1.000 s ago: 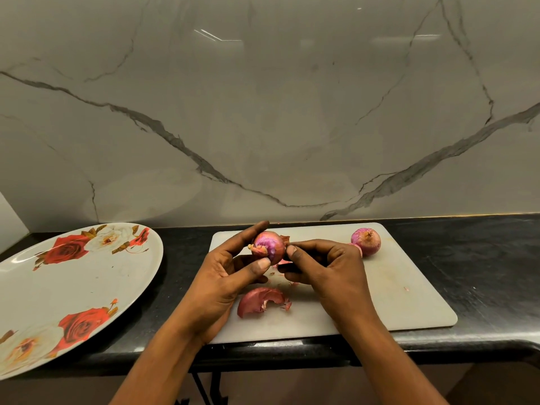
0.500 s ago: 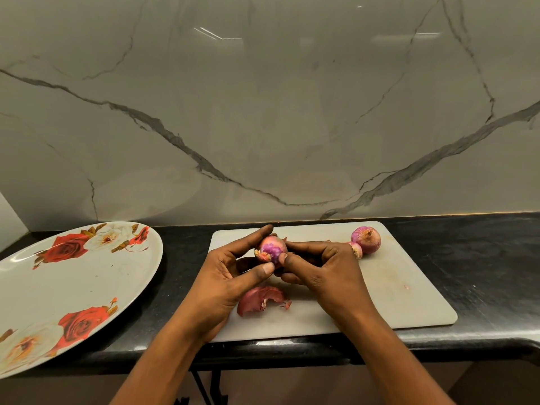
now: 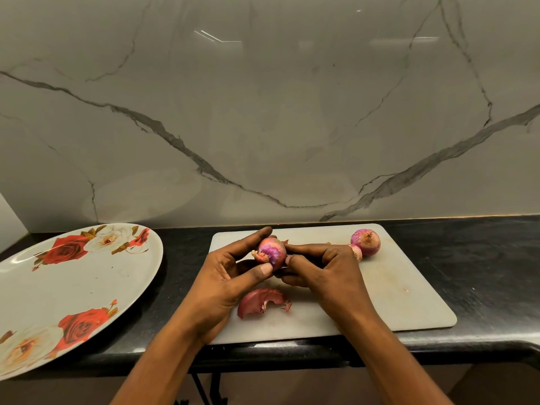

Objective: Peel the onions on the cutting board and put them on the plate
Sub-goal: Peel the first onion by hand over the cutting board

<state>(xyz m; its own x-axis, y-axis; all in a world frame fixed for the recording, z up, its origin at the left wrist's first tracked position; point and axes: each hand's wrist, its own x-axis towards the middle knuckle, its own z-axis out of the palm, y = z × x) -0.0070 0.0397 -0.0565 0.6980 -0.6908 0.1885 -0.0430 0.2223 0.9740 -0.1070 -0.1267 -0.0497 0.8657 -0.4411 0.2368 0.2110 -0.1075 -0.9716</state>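
A small red onion (image 3: 271, 252), partly stripped to shiny purple, is held above the white cutting board (image 3: 409, 293). My left hand (image 3: 225, 282) grips it between thumb and fingers. My right hand (image 3: 324, 267) pinches the onion's right side with its fingertips. A second, unpeeled onion (image 3: 366, 242) lies at the board's far right, with a smaller bulb (image 3: 356, 252) against it. A curled piece of red skin (image 3: 260, 302) lies on the board below my hands. The rose-patterned plate (image 3: 73, 287) sits to the left with nothing on it.
The board lies on a black counter (image 3: 482, 273) whose front edge runs just below the board. A grey marble wall (image 3: 263, 112) rises directly behind. The plate overhangs the counter's left front.
The onion has been turned in my hands, showing more purple flesh. My right fingers have shifted from a loose skin flap onto the onion's side. The peel on the board has not moved.
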